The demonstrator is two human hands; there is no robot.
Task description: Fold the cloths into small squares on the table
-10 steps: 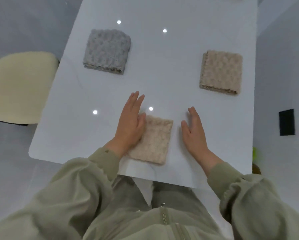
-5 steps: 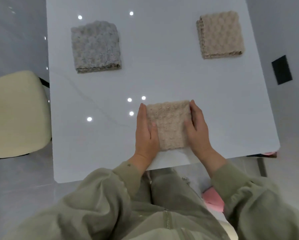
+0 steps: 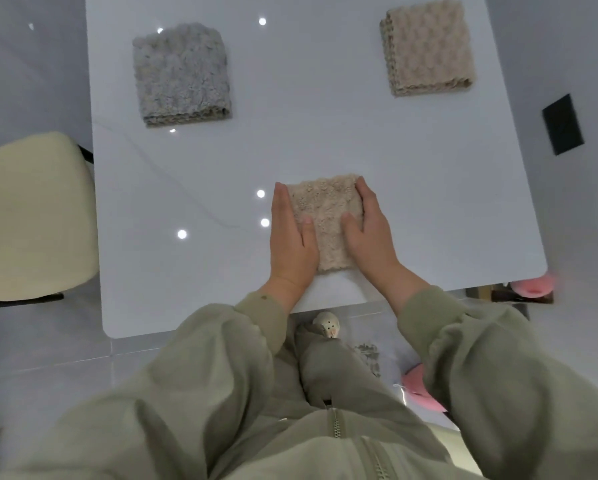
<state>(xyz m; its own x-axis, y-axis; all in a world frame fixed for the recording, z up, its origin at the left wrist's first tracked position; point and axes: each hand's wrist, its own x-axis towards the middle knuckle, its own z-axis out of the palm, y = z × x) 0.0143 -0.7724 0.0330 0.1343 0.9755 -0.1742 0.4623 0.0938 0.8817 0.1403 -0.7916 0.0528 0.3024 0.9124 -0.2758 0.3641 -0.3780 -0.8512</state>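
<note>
1. the white table filled most of the frame, with bright light spots reflected in its glossy top.
2. a cream chair stood at the left edge of the frame, beside the table.
3. a grey cloth, folded into a square, lay on the table in the upper left.
4. a tan cloth, also folded square, lay in the upper right, well apart from the grey one.
5. a small tan cloth, folded, lay at lower centre near the table's near edge, between the two hands.
6. the left hand lay flat against its left side, fingers straight, thumb resting on top, not clenched.
7. the right hand pressed its right side the same way, fingers extended, thumb on the cloth.
8. a black rectangle lay at the right edge of the frame, off the table.
</note>
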